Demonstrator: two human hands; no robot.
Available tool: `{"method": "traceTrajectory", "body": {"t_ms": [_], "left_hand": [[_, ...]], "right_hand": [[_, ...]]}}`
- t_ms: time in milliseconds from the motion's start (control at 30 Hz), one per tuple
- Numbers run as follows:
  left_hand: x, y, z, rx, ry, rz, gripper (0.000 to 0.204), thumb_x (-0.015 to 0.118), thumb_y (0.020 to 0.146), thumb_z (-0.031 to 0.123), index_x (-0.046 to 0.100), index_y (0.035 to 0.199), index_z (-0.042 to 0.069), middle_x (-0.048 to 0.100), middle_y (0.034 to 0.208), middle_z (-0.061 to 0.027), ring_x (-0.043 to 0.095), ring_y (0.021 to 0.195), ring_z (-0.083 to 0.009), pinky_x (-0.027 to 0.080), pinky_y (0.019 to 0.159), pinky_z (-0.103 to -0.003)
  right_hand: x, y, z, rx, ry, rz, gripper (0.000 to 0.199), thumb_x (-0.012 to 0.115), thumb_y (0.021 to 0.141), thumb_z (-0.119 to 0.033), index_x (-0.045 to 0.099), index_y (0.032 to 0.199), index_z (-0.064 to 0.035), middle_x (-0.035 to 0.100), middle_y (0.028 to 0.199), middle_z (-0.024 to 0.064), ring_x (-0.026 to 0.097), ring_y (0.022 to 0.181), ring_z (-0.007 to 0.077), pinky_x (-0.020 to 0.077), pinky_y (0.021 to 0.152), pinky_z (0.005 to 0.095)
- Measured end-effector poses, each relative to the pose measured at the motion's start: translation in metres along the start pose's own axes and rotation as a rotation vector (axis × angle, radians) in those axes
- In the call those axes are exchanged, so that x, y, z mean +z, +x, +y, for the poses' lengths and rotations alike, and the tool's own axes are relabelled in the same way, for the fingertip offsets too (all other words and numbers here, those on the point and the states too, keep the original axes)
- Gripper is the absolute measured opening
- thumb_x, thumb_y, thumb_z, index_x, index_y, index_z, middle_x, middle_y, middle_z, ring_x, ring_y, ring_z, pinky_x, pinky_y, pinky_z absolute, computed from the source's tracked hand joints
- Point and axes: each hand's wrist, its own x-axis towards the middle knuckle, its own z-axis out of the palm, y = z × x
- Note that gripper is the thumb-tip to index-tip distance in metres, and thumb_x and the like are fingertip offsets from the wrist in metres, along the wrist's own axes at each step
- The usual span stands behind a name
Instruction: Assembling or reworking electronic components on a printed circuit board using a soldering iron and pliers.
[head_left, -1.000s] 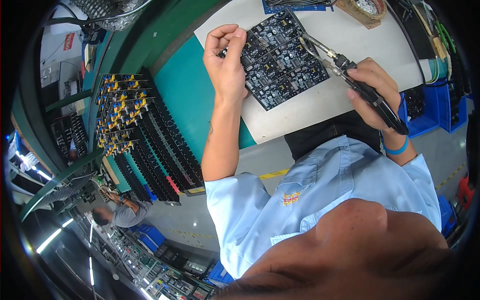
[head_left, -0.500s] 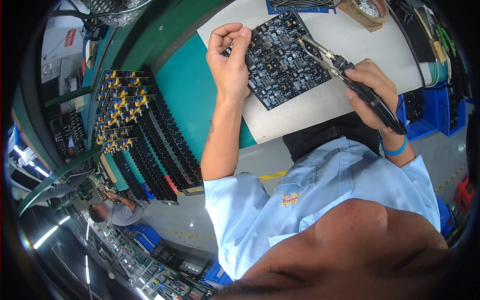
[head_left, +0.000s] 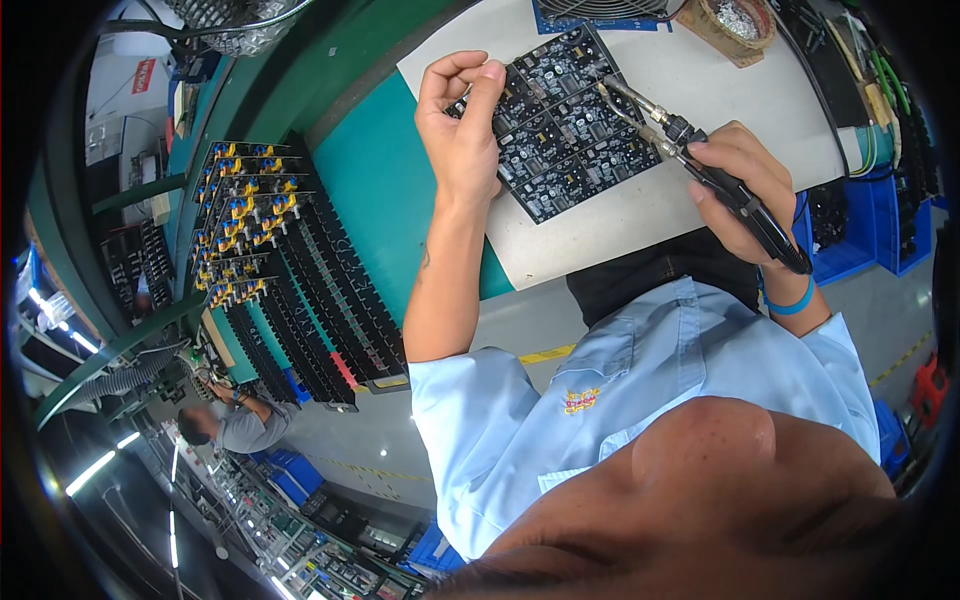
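Note:
A black panel of circuit boards (head_left: 560, 152), divided into several sections and crowded with small parts, lies tilted over the pale work surface. At its left edge, my left hand (head_left: 462, 130) grips it with the thumb on top; the fingers beneath are partly hidden. My right hand (head_left: 745, 178) is closed around the black handle of a soldering iron (head_left: 742, 205) that has a thin curved tube beside its metal shaft. The two tips point at the panel's upper right part. Whether they touch it I cannot tell.
A pale sheet (head_left: 750, 105) covers the green bench (head_left: 365, 160). To the left are a stack of boards with yellow and blue parts (head_left: 240, 225) and long rows of black strips (head_left: 335, 285). A brown container (head_left: 735, 30) holds silvery bits; blue bins (head_left: 850, 245) stand right. Another person (head_left: 240, 425) works farther off.
The panel, my left hand and the iron's tips have shifted very slightly toward me. Both grips stay the same.

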Motion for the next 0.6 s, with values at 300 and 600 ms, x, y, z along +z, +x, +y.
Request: {"method": "traceTrajectory", "body": {"t_ms": [300, 600], "left_hand": [[0.000, 0.000, 0.000, -0.029, -0.019, 0.021, 0.023, 0.069, 0.090, 0.009, 0.062, 0.110, 0.000, 0.063, 0.091, -0.0071, 0.059, 0.082, -0.0111, 0.048, 0.076, -0.022], [0.001, 0.001, -0.002, -0.105, -0.106, 0.010, 0.024, 0.069, 0.090, 0.008, 0.062, 0.111, 0.000, 0.063, 0.092, -0.0072, 0.059, 0.084, -0.0113, 0.047, 0.079, -0.022]], "right_hand": [[-0.025, -0.005, 0.004, -0.021, -0.063, 0.088, 0.041, 0.067, 0.075, 0.006, 0.065, 0.115, 0.0047, 0.066, 0.093, 0.0151, 0.058, 0.077, 0.0216, 0.0482, 0.071, 0.0299], [-0.036, -0.011, 0.009, 0.247, -0.301, 0.370, 0.042, 0.069, 0.081, 0.006, 0.062, 0.123, 0.0024, 0.066, 0.104, 0.0158, 0.063, 0.092, 0.0223, 0.0516, 0.085, 0.0309]]}}
